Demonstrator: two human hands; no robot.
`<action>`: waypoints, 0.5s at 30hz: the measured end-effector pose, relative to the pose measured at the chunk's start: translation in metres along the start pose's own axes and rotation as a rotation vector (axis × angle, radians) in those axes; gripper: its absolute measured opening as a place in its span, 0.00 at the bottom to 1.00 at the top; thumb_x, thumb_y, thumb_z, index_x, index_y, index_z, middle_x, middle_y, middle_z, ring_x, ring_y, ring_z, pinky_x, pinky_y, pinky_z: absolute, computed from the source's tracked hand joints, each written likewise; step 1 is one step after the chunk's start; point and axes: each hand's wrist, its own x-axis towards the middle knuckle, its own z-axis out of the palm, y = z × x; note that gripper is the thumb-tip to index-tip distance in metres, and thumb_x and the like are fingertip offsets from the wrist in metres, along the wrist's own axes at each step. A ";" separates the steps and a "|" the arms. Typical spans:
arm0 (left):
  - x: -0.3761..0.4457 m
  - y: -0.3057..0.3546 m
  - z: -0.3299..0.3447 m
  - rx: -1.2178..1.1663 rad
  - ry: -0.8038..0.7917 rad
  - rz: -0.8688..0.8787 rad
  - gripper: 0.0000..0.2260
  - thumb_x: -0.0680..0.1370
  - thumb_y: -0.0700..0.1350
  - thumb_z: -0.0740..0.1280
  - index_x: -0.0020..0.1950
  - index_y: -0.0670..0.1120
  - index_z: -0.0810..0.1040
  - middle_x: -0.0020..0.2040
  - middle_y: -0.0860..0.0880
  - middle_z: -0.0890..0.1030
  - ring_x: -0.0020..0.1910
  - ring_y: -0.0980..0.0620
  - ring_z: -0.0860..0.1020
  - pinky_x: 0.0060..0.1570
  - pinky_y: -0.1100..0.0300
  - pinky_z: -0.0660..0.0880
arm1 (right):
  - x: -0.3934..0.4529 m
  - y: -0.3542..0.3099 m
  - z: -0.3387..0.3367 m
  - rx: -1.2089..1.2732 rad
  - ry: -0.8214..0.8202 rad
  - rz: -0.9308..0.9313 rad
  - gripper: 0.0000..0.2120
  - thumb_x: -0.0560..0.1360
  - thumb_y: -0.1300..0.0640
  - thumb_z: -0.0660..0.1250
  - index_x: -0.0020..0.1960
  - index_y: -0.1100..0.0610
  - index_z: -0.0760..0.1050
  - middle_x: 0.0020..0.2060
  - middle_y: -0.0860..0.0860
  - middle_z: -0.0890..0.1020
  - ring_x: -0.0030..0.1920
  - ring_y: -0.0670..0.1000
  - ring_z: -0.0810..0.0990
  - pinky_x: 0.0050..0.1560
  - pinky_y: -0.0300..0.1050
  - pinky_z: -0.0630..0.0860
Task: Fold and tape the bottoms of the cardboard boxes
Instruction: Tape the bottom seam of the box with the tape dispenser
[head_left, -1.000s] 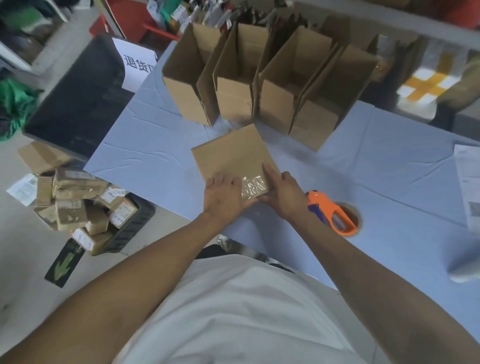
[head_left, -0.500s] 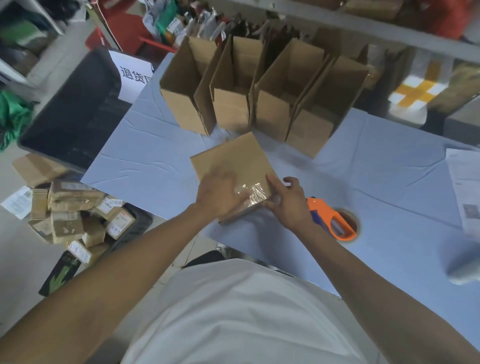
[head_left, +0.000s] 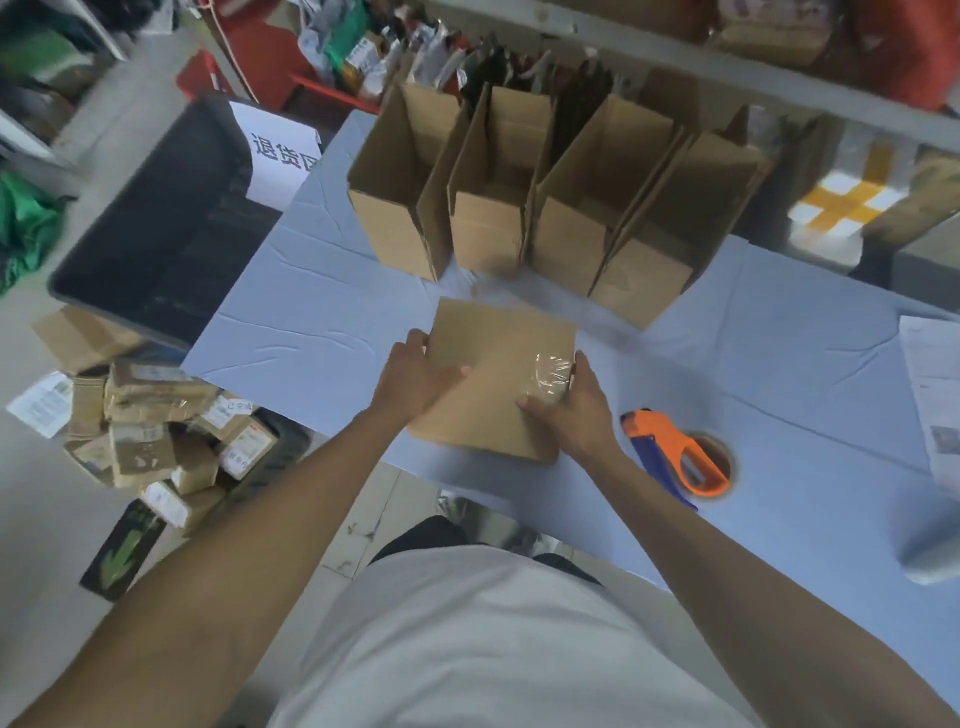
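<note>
Both hands grip the cardboard box (head_left: 493, 384) at the near edge of the blue surface (head_left: 779, 364): left hand (head_left: 415, 379) clasps its left side, right hand (head_left: 569, 410) curls over the clear tape (head_left: 550, 376). The orange tape dispenser (head_left: 675, 454) lies just right; four open boxes (head_left: 519, 208) stand behind.

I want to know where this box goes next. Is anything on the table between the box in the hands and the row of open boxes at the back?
Nothing visible. Both hands, left and right, hold the taped box, and only bare blue table cloth lies between it and the row of open boxes. The tape dispenser sits off to the right.
</note>
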 end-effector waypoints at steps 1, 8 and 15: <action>-0.008 -0.010 -0.007 -0.099 0.028 -0.033 0.26 0.72 0.58 0.74 0.57 0.45 0.66 0.51 0.47 0.74 0.48 0.46 0.77 0.36 0.57 0.72 | 0.001 -0.007 0.005 -0.032 -0.034 -0.024 0.39 0.57 0.36 0.73 0.65 0.46 0.67 0.57 0.47 0.79 0.56 0.52 0.79 0.55 0.55 0.77; -0.030 -0.064 -0.110 -0.205 0.247 -0.067 0.26 0.75 0.53 0.72 0.67 0.50 0.65 0.47 0.48 0.76 0.46 0.48 0.77 0.44 0.53 0.75 | 0.012 -0.087 0.077 -0.139 -0.254 -0.254 0.36 0.60 0.37 0.71 0.65 0.45 0.66 0.54 0.48 0.77 0.52 0.50 0.79 0.54 0.54 0.78; 0.026 -0.083 -0.226 -0.180 0.275 0.093 0.27 0.73 0.42 0.75 0.67 0.45 0.65 0.47 0.52 0.74 0.51 0.51 0.74 0.37 0.65 0.70 | 0.040 -0.185 0.143 -0.107 -0.126 -0.410 0.38 0.67 0.48 0.69 0.74 0.45 0.59 0.55 0.49 0.80 0.45 0.46 0.82 0.50 0.47 0.78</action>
